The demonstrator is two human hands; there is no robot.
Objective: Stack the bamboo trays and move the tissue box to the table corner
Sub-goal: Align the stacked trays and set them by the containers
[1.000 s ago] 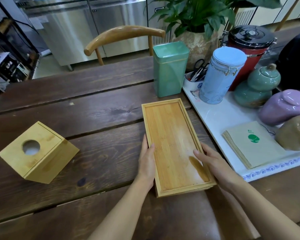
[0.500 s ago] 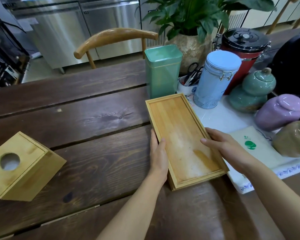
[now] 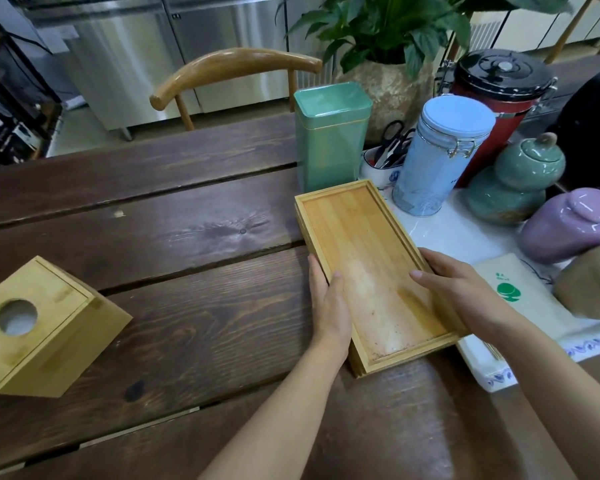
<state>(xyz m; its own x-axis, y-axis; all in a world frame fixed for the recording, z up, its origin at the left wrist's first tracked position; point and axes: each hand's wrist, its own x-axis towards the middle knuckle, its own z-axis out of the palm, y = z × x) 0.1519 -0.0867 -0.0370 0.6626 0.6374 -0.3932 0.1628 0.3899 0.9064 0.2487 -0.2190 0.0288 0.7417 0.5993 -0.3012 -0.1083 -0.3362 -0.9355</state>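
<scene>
Fingers (image 3: 321,271) of both hands are gripping our stacked trays (image 3: 371,268); left of the trays, nearer our left hand (image 3: 329,306), the tissue box (image 3: 45,327) is waiting.

bamboo trays (image 3: 368,258): honey-yellow | tissue box (image 3: 45,327): pale yellow | table (image 3: 174,216): dark brown grain | tin (image 3: 329,140): green

A tea-room or café: steel fridges (image 3: 146,57), tea canisters (image 3: 440,157), dark wooden table (image 3: 153,237).
</scene>
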